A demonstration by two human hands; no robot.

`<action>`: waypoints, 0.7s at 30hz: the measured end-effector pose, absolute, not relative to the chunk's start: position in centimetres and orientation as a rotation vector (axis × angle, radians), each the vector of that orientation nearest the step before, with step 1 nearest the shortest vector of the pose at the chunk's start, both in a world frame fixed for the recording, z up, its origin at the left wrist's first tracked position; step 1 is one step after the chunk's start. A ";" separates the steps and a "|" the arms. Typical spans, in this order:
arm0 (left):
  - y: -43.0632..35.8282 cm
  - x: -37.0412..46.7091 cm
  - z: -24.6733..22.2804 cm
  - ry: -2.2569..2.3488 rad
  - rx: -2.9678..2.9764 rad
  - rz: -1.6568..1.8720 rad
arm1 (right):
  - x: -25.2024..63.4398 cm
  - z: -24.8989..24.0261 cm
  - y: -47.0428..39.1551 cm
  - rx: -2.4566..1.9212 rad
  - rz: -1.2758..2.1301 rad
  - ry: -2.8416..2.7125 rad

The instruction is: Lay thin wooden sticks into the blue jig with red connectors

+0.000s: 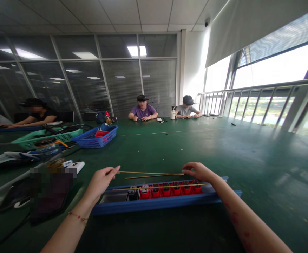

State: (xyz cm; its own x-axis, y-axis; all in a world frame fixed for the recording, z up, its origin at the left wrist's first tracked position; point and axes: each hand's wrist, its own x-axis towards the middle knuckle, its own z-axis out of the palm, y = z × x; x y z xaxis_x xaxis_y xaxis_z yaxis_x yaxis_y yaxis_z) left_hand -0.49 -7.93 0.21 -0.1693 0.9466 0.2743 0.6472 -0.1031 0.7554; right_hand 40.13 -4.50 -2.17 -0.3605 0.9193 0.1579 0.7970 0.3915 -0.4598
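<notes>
A thin yellowish stick (148, 172) spans the gap between my hands just beyond the blue tray. My left hand (101, 181) pinches its left end between thumb and fingertips. At the other end, my right hand (200, 172) has its fingers closed on the stick's tip. A second thin stick (140, 177) lies on the table just below the first. The long blue tray (166, 202) holds a row of several red square blocks (165, 190) with dark tops, plus a black one (133, 193) at the left. Across their tops rests a third stick (119, 189).
On the left stand a blue basket (97, 141), a green basket (27, 140) with dark cables, a jar (48, 149) and a white phone-like object (77, 167). People (143, 111) sit across the green table (209, 147). A white bottle (172, 115) stands at its far side.
</notes>
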 end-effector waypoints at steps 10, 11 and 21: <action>-6.0 0.2 -1.7 1.562 1.972 0.688 | 40.3 -3.0 -3.5 -1.536 0.476 -2.329; -5.7 0.2 -1.8 1.571 1.978 0.679 | 40.3 -3.0 -3.5 -1.543 0.472 -2.331; -5.8 0.4 -1.5 1.644 2.113 0.630 | 40.2 -2.8 -3.9 -1.514 0.360 -2.268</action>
State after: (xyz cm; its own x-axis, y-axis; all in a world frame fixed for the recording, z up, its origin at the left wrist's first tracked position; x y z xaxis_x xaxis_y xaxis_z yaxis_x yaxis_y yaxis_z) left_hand 0.41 -5.84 -1.53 0.2113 0.9711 0.1110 0.7967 -0.2369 0.5560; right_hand 40.21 -3.88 -2.83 -0.3410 0.9235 0.1758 0.8238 0.3836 -0.4174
